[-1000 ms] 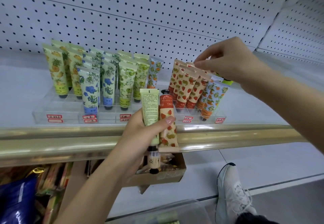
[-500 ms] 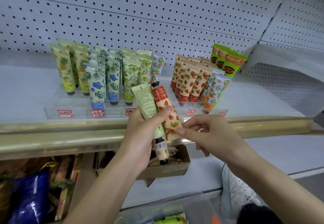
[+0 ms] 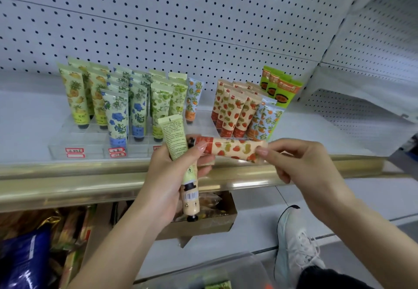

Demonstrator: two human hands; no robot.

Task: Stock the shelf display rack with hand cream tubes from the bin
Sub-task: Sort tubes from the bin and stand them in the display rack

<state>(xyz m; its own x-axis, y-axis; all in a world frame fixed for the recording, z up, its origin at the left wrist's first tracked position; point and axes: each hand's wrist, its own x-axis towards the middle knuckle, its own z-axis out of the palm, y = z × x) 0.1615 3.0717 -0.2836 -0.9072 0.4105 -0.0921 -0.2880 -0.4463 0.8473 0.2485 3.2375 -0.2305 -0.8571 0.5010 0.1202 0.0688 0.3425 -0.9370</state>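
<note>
My left hand (image 3: 172, 180) grips a pale green hand cream tube (image 3: 175, 139), crimped end up, with a cream tube (image 3: 191, 205) below it, cap down. A strawberry-print tube (image 3: 228, 149) lies level between both hands. My right hand (image 3: 300, 164) pinches its crimped end; my left thumb touches its capped end. Behind them the clear display rack (image 3: 77, 139) on the shelf holds rows of upright tubes: pineapple (image 3: 73, 98), blue flower (image 3: 116, 116), green apple (image 3: 159, 105), strawberry (image 3: 233, 112), orange (image 3: 264, 119). A clear bin (image 3: 203, 275) shows at the bottom edge.
A gold rail (image 3: 67, 182) runs along the shelf front. Bright green tubes (image 3: 280, 89) stand at the rack's back right against the pegboard wall (image 3: 181, 28). Below hang a cardboard box (image 3: 203, 223) and snack packets (image 3: 34, 248). A white shoe (image 3: 294, 241) rests on the floor.
My right hand came down from the rack to my left hand, took the strawberry tube by its crimped end and swung it from upright to level, drawing it to the right.
</note>
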